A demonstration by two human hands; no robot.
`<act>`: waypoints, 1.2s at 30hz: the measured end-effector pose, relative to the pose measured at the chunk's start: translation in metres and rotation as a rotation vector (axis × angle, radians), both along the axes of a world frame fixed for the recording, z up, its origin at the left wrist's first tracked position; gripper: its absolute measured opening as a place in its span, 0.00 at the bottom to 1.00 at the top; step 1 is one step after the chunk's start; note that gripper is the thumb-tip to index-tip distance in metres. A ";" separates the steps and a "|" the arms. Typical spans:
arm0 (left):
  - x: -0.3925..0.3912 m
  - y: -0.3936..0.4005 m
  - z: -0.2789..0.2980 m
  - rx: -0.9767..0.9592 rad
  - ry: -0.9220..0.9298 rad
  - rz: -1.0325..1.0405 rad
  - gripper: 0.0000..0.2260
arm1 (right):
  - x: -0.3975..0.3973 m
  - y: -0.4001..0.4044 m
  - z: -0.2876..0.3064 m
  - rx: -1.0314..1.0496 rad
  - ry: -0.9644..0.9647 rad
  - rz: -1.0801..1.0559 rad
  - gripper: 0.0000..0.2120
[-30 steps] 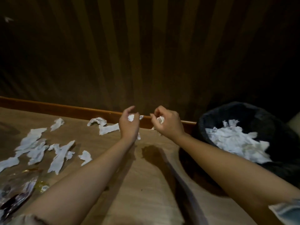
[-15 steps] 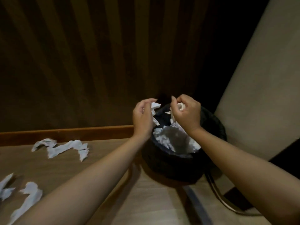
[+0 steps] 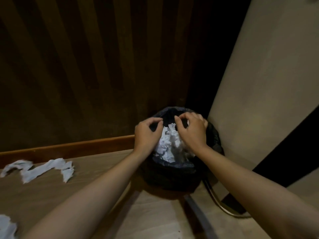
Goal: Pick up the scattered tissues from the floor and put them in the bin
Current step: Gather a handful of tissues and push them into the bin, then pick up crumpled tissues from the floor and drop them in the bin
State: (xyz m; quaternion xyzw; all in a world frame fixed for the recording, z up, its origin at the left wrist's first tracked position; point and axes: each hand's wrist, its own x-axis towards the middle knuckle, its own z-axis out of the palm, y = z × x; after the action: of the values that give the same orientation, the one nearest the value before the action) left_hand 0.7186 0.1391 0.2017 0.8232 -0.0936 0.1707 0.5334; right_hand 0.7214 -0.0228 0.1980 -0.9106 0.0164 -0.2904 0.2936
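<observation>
Black-lined bin (image 3: pixel 174 171) sits cornered; both hands (image 3: pixel 146 135) hover over its rim.

Crumpled paper tissues (image 3: pixel 170 144), seemingly glossy plastic bin liner (image 3: pixel 174 169), matt wood-grain floor (image 3: pixel 96 171).

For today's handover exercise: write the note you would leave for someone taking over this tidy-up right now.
Left hand: over the bin, fingers loosely curled, holding nothing.
Right hand: also over the bin, fingers loosely curled, nothing visible in it.
Done: a heap of tissues lies in the bin.
Left: a long tissue strip on the floor by the skirting board, and another piece at the lower left edge. Fetch those next.
</observation>
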 end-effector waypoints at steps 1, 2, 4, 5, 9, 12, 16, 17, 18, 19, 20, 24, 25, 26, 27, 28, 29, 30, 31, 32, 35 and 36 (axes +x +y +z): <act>-0.001 0.008 0.002 0.006 -0.018 0.007 0.07 | 0.000 0.007 0.001 0.011 -0.011 0.014 0.10; -0.002 0.018 0.003 0.022 -0.033 0.012 0.07 | -0.001 0.015 0.003 0.022 -0.028 0.040 0.08; -0.004 0.043 0.002 0.088 -0.069 0.024 0.07 | -0.002 0.037 0.008 0.045 -0.069 0.140 0.04; -0.006 0.059 0.000 0.129 -0.086 0.035 0.07 | -0.003 0.051 0.011 0.053 -0.080 0.207 0.03; -0.017 0.131 -0.012 0.263 -0.084 0.100 0.09 | -0.010 0.122 0.020 0.079 -0.002 0.432 0.06; -0.030 0.190 -0.020 0.299 -0.054 0.174 0.09 | -0.015 0.184 0.016 0.084 0.070 0.550 0.09; -0.062 0.274 -0.040 0.196 -0.004 0.388 0.07 | -0.029 0.271 -0.002 0.071 0.175 0.685 0.09; -0.073 0.296 -0.048 0.176 0.014 0.420 0.07 | -0.034 0.291 -0.008 0.054 0.204 0.714 0.09; -0.084 0.318 -0.058 0.164 0.042 0.445 0.07 | -0.039 0.310 -0.017 0.030 0.242 0.742 0.10; -0.096 0.341 -0.067 0.154 0.067 0.469 0.07 | -0.046 0.327 -0.025 -0.006 0.288 0.770 0.10; -0.109 0.363 -0.076 0.139 0.097 0.499 0.07 | -0.052 0.342 -0.034 -0.053 0.335 0.801 0.12; -0.161 0.436 -0.116 0.090 0.277 0.638 0.10 | -0.081 0.389 -0.069 -0.217 0.460 0.946 0.18; -0.175 0.450 -0.129 0.085 0.324 0.658 0.10 | -0.090 0.399 -0.079 -0.223 0.505 0.957 0.19; -0.188 0.461 -0.142 0.083 0.364 0.674 0.10 | -0.098 0.408 -0.090 -0.223 0.548 0.954 0.19; -0.202 0.470 -0.154 0.087 0.393 0.684 0.09 | -0.107 0.417 -0.102 -0.228 0.588 0.950 0.20; -0.214 0.476 -0.165 0.094 0.419 0.691 0.09 | -0.114 0.425 -0.114 -0.243 0.632 0.958 0.21; -0.227 0.479 -0.174 0.099 0.441 0.677 0.10 | -0.123 0.432 -0.125 -0.280 0.686 0.979 0.24; -0.240 0.481 -0.182 0.107 0.459 0.629 0.12 | -0.130 0.439 -0.136 -0.334 0.733 1.011 0.27; -0.253 0.480 -0.191 0.138 0.467 0.552 0.16 | -0.138 0.444 -0.145 -0.397 0.783 1.044 0.31; -0.264 0.478 -0.200 0.203 0.470 0.473 0.22 | -0.145 0.448 -0.152 -0.452 0.828 1.078 0.38; -0.291 0.467 -0.233 0.487 0.505 0.442 0.28 | -0.160 0.455 -0.175 -0.565 0.865 1.152 0.55; -0.298 0.462 -0.239 0.568 0.511 0.503 0.25 | -0.163 0.457 -0.183 -0.593 0.840 1.167 0.57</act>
State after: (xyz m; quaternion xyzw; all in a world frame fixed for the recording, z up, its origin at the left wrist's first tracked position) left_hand 0.4211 0.6008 -0.0372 0.9496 0.2009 0.0540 0.2346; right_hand 0.5584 0.4346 0.0146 -0.8461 -0.4340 0.2883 0.1122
